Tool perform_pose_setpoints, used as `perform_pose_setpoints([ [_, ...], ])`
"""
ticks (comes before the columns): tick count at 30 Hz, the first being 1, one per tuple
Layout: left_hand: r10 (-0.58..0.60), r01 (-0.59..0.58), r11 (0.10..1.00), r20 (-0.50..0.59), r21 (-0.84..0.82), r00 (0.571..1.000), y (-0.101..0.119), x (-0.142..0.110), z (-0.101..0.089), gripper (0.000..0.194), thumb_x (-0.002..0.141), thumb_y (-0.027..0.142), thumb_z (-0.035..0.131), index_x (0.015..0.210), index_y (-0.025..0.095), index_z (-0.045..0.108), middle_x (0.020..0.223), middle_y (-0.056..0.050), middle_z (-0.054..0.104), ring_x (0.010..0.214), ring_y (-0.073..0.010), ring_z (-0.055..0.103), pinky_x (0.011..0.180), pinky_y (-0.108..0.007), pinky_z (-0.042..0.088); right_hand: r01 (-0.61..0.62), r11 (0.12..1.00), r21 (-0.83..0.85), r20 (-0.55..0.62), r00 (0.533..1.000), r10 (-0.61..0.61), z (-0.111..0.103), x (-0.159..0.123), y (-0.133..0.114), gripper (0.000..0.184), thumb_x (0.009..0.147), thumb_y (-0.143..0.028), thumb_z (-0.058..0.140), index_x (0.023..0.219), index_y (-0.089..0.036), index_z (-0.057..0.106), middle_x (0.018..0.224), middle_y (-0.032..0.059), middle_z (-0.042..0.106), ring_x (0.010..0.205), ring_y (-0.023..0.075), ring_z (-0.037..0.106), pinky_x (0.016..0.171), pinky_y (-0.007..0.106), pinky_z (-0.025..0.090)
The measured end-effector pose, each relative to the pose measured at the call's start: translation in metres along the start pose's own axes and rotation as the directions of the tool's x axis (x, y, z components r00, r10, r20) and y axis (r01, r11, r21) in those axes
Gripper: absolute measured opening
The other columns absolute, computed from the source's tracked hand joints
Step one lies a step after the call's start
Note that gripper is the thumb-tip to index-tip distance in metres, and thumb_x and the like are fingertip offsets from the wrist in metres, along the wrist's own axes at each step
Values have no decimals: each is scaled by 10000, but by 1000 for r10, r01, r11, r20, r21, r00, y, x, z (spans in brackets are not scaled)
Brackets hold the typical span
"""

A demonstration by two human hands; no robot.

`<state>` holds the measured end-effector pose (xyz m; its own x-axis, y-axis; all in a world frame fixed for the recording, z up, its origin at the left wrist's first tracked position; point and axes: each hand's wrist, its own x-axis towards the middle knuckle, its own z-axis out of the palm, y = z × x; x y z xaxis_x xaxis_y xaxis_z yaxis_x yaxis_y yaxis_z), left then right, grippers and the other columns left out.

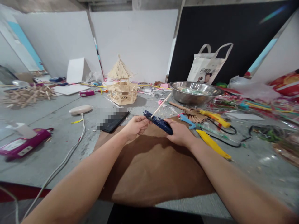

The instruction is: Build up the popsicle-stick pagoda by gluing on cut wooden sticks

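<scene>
Above the brown sheet (149, 174), my right hand (179, 132) is wrapped round a dark blue, elongated hand tool (163, 126) speckled with white. Its exact kind is unclear; it slants up to the left. My left hand (136, 127) is closed in a pinch at the tool's far end, on the lower part of a thin wooden stick (161, 105). That stick crosses the tool's tip and points up to the right; its bottom end is hidden by my fingers. Behind stands a small pavilion model (121, 93) built of wooden sticks.
A metal bowl (196, 98) sits behind my right hand. Yellow-handled tools (213, 144) and black cord lie to the right. A dark phone (114, 122), a white corded device (80, 109) and a purple power strip (28, 143) lie left. Stick piles (30, 95) are farther back.
</scene>
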<state>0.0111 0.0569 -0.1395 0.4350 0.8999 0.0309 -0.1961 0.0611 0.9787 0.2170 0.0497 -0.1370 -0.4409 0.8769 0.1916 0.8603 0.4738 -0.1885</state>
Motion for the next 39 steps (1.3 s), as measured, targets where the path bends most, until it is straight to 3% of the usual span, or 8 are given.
perform_pose_setpoints([
  [8, -37, 37, 999, -2, -6, 999, 4, -2, 1, 332, 630, 427, 659, 672, 138, 503, 387, 118, 210, 323, -5, 134, 342, -139, 96, 20, 1000, -3, 10, 1000, -20, -1, 1, 0, 520, 631, -215, 503, 1149, -177, 475, 1098, 77, 589, 954, 238, 565, 823, 315, 413],
  [13, 120, -102, 976, -84, 194, 989, -4, 2, -3, 335, 685, 462, 577, 693, 130, 525, 382, 93, 307, 331, -23, 200, 358, -164, 142, -12, 1000, -17, 9, 1000, 12, -1, 3, -5, 499, 649, -247, 506, 1141, -167, 494, 1086, 83, 599, 956, 242, 564, 816, 314, 413],
  [18, 322, -138, 771, -193, 622, 927, -10, 6, -4, 281, 754, 353, 488, 592, 126, 521, 452, 47, 412, 420, -51, 320, 440, -180, 239, -64, 996, -57, 6, 998, 65, 1, 4, -7, 496, 662, -275, 510, 1146, -166, 493, 1076, 90, 603, 941, 253, 571, 789, 326, 422],
  [21, 399, -162, 701, -195, 694, 896, -12, 7, -2, 234, 762, 309, 463, 660, 124, 564, 473, 53, 384, 469, -69, 338, 483, -185, 265, -75, 994, -75, -2, 997, 75, 2, 4, -6, 507, 666, -280, 508, 1160, -165, 485, 1072, 92, 606, 942, 256, 571, 789, 332, 423],
  [24, 406, -187, 720, -188, 668, 894, -11, 6, 0, 244, 760, 320, 464, 698, 119, 586, 483, 55, 360, 479, -70, 327, 486, -187, 262, -59, 996, -70, -8, 998, 59, 3, 3, -4, 525, 660, -277, 508, 1171, -160, 478, 1115, 93, 585, 971, 256, 557, 813, 337, 418],
  [26, 358, -177, 769, -183, 614, 916, -9, 5, 2, 249, 752, 334, 483, 706, 114, 589, 475, 58, 342, 452, -59, 298, 457, -184, 237, -52, 996, -65, -12, 999, 52, 2, 2, -2, 548, 652, -272, 510, 1185, -151, 466, 1133, 100, 574, 992, 256, 548, 828, 342, 414],
  [32, 175, -142, 953, -101, 267, 979, -4, 2, 4, 361, 682, 463, 574, 732, 106, 584, 414, 91, 243, 363, -26, 188, 381, -175, 126, -16, 999, -48, 3, 1000, 16, -1, 0, 0, 569, 646, -244, 501, 1204, -146, 442, 1093, 105, 591, 978, 243, 554, 839, 328, 409],
  [39, -77, 75, 997, 81, 36, 994, 1, -2, -5, 326, 634, 426, 654, 727, 128, 561, 397, 111, 218, 329, -8, 135, 338, -146, 95, 41, 999, -10, 11, 999, -41, 0, 0, 4, 565, 648, -224, 517, 1202, -160, 428, 1167, 89, 547, 1027, 218, 527, 881, 291, 377],
])
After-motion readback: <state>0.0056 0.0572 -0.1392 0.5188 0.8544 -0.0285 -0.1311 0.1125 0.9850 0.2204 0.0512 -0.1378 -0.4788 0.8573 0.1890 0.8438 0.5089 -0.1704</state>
